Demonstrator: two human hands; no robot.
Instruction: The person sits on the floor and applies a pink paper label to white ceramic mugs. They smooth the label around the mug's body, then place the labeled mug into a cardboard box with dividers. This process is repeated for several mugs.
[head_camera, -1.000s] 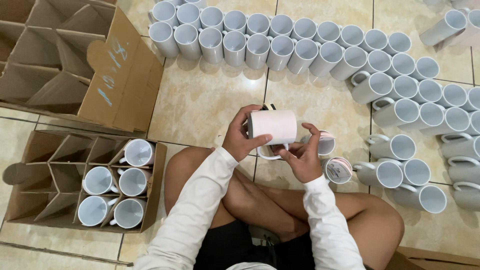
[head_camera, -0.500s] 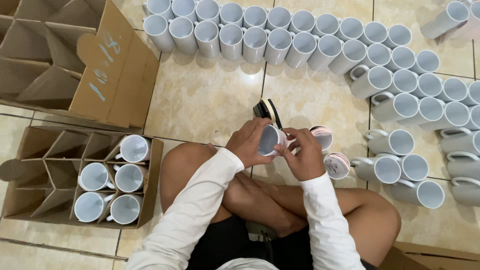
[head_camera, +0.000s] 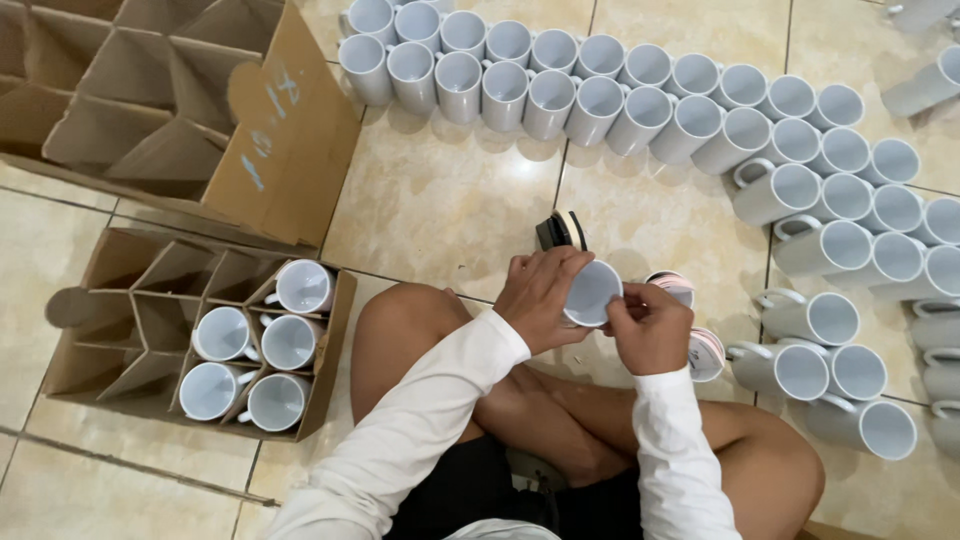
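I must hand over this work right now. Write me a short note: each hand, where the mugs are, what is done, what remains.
Left hand: wraps the white mug, its opening toward the camera.
Right hand: fingers at the mug's rim.
Done: five mugs sit in the divided cardboard box; its other cells are vacant.
Left: many white mugs stand in rows on the tiled floor. A second divided box lies beyond, with no mugs in it. Tape rolls lie beside the right hand.

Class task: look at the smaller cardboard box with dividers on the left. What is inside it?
Five white ceramic mugs fill compartments at the right end of the divided cardboard box, mouths facing the camera. The other visible cells appear empty. The dividers and mugs hide the box bottom.
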